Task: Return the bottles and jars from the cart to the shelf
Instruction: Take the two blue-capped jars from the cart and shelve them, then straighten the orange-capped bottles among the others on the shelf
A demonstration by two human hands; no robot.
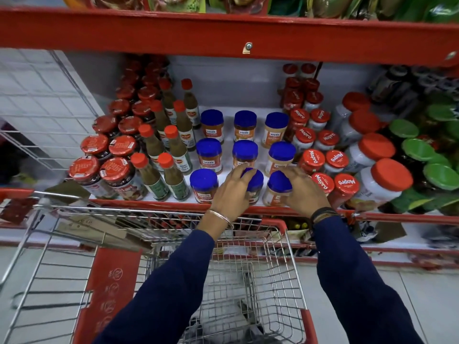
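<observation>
Blue-lidded jars stand in rows of three on the white shelf (236, 105). My left hand (229, 192) is wrapped around the middle front jar (257, 181). My right hand (304, 192) grips the right front jar (277, 188) beside it. Both jars rest on the shelf's front edge. A third front jar (204, 186) stands free to the left of my hands. The wire cart (248, 281) is below my arms, and its basket shows only bare mesh.
Red-capped green sauce bottles (171, 155) and red-lidded dark jars (114, 170) fill the shelf's left. Red-lidded Mapro jars (323, 157), larger white jars (380, 180) and green-lidded jars (422, 155) crowd the right. A red upper shelf (223, 33) overhangs. A second cart (62, 256) stands left.
</observation>
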